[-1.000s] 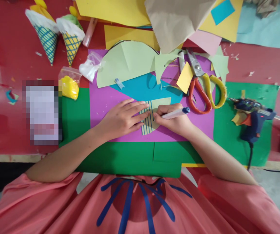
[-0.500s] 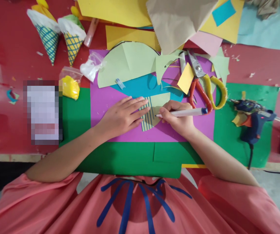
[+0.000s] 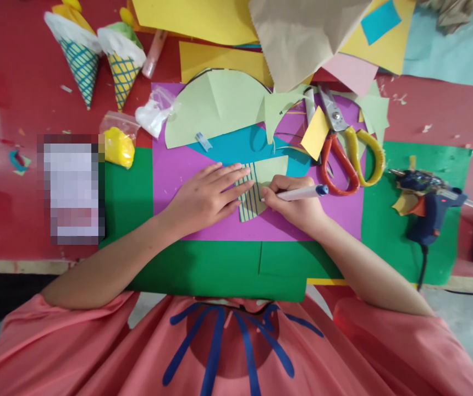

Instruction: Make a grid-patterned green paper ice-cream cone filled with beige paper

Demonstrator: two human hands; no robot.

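My left hand (image 3: 209, 195) lies flat with fingers spread, its fingertips on the left part of a pale green paper piece (image 3: 271, 169). Several dark lines run down that piece beside the fingertips. In my right hand (image 3: 296, 206) is a white marker (image 3: 302, 192) with a blue end, pinched between thumb and fingers. The marker's tip points left at the lined paper, mostly hidden by the thumb. Under both hands is a purple sheet (image 3: 203, 230), on top of green sheets (image 3: 215, 267).
Scissors (image 3: 337, 146) with red and yellow handles lie behind my right hand. A glue gun (image 3: 426, 214) rests at the right. Two paper cones (image 3: 80, 69), a yellow bag (image 3: 119, 147) and a blurred-out phone (image 3: 71, 190) are at the left. A large pale green cutout (image 3: 218, 107) lies behind.
My right hand has shifted slightly left and down with the marker, whose blue end has moved left away from the scissors. My left hand stays in place.
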